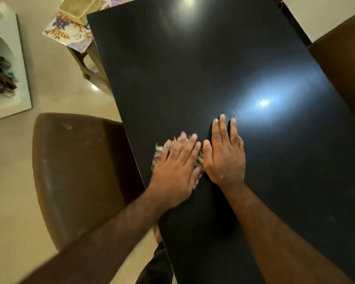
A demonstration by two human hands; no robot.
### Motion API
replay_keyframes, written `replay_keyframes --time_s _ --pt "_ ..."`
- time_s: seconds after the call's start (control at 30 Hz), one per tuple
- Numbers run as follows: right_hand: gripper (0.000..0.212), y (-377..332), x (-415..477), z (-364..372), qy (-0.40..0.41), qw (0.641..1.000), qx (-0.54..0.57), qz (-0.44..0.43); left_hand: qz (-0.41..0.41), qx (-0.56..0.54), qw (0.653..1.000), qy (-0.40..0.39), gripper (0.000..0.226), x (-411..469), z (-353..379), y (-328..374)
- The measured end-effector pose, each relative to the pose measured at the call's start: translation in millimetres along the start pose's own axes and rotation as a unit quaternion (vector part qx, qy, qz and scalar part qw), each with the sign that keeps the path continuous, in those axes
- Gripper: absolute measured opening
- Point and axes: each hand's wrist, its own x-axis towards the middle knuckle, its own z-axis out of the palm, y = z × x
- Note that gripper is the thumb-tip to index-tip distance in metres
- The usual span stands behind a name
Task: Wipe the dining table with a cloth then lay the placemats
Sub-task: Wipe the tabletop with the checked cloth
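The dark glossy dining table [223, 68] fills the middle of the view, with lamp glare on it. My left hand [176, 167] lies flat, fingers spread, on a patterned cloth [158, 151] near the table's left edge; only the cloth's fringes show around the hand. My right hand [225, 154] rests flat on the bare tabletop just to the right, thumb touching the cloth's edge. Floral placemats [66, 29] lie stacked on a seat beyond the table's far left corner.
A brown padded chair [78, 171] stands at the table's left side. Another brown chair [344, 68] is at the right edge. A pale plastic box [78, 9] sits on the placemats. A white cabinet [6, 64] stands on the floor at far left.
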Motion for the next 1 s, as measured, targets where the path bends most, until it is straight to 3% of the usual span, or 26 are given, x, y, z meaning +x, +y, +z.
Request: replay_keyframes --time_s 0.17,0.4,0.6,0.77,0.87,1.0 --pt "0.073 0 -46 2 -0.029 0.997 0.006 -0.075 -0.067 -0.004 0.997 -0.039 0.072 -78 14 -7" --pt "0.073 29 -169 -4 -0.053 0.994 0.007 -0.1 -0.212 -0.015 0.977 -0.009 0.075 -60 9 -4" --pt "0.07 68 -231 -19 -0.023 0.998 0.056 0.017 -0.078 -0.006 0.997 -0.023 0.076 -120 51 121" --pt "0.071 112 -290 -26 -0.024 0.998 0.053 0.034 0.027 -0.045 0.998 -0.041 0.074 -205 88 228" --pt "0.073 137 -338 -27 -0.034 0.998 0.04 0.023 0.004 -0.036 0.997 -0.063 0.074 -240 93 241" --pt "0.075 153 -386 -28 -0.045 0.998 0.039 0.016 -0.112 -0.014 0.991 -0.069 0.08 -242 85 205"
